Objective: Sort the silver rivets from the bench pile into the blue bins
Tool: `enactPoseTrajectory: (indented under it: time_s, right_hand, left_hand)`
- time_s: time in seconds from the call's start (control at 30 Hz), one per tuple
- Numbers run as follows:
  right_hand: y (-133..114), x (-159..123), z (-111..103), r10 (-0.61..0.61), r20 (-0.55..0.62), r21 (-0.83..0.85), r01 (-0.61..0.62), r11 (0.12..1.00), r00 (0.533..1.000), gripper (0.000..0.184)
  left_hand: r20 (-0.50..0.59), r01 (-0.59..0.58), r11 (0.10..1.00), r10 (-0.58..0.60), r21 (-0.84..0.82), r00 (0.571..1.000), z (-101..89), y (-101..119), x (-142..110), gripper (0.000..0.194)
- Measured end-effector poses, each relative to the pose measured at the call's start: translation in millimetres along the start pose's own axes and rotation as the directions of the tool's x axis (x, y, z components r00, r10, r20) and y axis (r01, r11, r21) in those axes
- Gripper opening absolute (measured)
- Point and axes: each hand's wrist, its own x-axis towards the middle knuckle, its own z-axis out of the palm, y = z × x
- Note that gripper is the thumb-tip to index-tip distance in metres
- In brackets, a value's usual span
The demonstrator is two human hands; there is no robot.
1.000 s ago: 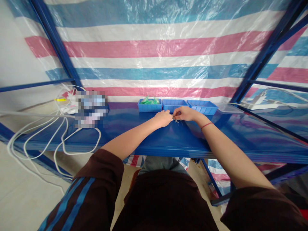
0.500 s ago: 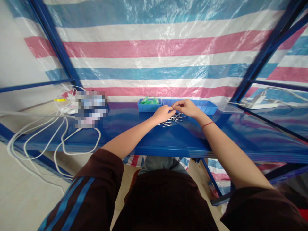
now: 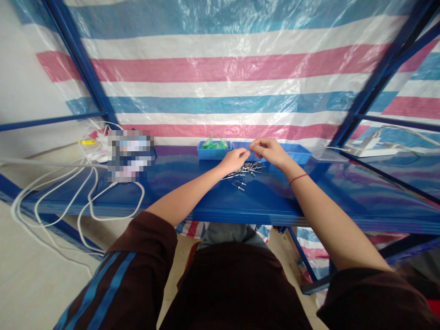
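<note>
My left hand [image 3: 234, 160] is over the left side of a heap of thin metal pieces that look like blind rivets [image 3: 253, 168]. Its thumb and fingers are pinched together; what they hold is too small to make out. Close to its right, my right hand [image 3: 269, 151] has its fingertips drawn together too, and any piece between them is hidden. The fingertips of both hands nearly meet above the heap. A couple of loose rivets [image 3: 239, 186] lie on the blue table nearer to me.
Behind the hands stand a small blue bin [image 3: 214, 153] with green plastic in it and a long blue tray [image 3: 298, 155]. A clear plastic lid [image 3: 329, 154] lies right of them. White cables [image 3: 90, 192] loop over the table's left end, beside a blurred-out object. Blue posts [image 3: 374, 75] frame the table.
My right hand has shifted slightly right, away from the left fingertips. Loose rivets now lie in front of the heap, where the table was bare before. My left hand has hardly moved.
</note>
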Motion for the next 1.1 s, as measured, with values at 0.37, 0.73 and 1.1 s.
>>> enactPoseTrajectory:
  time_s: [0.37, 0.73, 1.1]
  right_hand:
    - [-4, -1, -1, -0.081, -0.077, -0.066, 0.076, 0.995, 0.994, 0.029]
    - [12, 4, -24, -0.067, -0.23, -0.414, -0.035, 0.909, 0.971, 0.025]
    - [53, -3, -64, 0.091, -0.635, -0.543, -0.527, 0.654, 0.767, 0.035]
  left_hand:
    - [-0.142, -0.027, 1.0, 0.028, 0.013, 0.989, -1.1, -4, 2, 0.017]
    - [-0.129, -0.105, 0.935, 0.157, 0.339, 0.979, -19.9, -1, -1, 0.03]
    - [0.349, -0.288, 0.872, 0.146, 0.397, 0.926, -58.0, 12, -2, 0.024]
